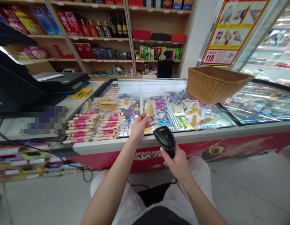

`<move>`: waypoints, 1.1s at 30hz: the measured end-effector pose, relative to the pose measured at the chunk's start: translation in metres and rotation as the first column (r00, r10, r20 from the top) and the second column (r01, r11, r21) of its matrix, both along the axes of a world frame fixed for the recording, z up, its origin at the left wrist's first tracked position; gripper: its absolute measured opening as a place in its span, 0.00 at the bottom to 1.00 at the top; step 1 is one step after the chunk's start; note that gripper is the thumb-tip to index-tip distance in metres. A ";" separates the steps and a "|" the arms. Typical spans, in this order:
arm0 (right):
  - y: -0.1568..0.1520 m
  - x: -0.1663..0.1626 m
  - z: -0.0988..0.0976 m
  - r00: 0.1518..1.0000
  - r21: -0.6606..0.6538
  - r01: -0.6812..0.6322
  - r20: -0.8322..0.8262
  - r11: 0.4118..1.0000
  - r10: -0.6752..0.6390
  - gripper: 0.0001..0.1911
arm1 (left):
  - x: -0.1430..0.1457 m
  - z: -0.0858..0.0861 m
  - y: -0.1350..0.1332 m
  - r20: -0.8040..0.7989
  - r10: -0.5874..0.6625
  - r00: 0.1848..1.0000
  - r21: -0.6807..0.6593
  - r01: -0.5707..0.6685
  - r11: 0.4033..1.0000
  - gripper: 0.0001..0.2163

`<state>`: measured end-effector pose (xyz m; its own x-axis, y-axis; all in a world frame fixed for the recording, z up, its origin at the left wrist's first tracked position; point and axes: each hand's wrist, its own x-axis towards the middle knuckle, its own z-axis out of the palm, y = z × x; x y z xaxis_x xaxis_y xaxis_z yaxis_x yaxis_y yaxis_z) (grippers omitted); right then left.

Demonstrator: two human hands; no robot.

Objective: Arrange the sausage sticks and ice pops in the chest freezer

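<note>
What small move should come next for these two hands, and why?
Probably turn the clear packet until any barcode faces the black scanner: the left hand holds the packet over the open freezer, the right hand grips the scanner close by, and no barcode can be made out.

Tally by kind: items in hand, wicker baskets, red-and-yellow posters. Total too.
Black handheld scanner, in right hand: 1
Clear printed plastic packet, in left hand: 1
Brown wicker basket: 1
Red-and-yellow rectangular poster: 1
Total: 4
</note>
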<state>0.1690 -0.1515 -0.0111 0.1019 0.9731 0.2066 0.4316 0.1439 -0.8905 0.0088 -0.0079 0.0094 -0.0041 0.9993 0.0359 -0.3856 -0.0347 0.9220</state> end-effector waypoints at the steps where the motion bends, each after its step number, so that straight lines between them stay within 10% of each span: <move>1: 0.001 0.000 0.001 1.000 0.001 -0.002 0.003 1.000 0.002 0.13 | 0.000 0.000 0.000 0.004 -0.001 1.000 -0.001 0.001 1.000 0.12; 24: -0.002 -0.005 0.004 1.000 0.016 0.018 -0.012 1.000 -0.017 0.14 | 0.003 -0.003 -0.001 -0.095 0.023 0.995 0.070 -0.016 0.997 0.12; 33: -0.006 0.003 -0.007 0.996 0.009 0.080 -0.041 0.997 -0.080 0.19 | -0.058 0.032 0.010 -0.438 0.332 0.836 0.303 -0.210 0.930 0.19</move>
<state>0.1716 -0.1570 -0.0179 0.1877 0.9594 0.2106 0.4056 0.1196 -0.9062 -0.0495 0.0025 0.0410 -0.1955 0.9218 0.3347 0.1530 -0.3085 0.9388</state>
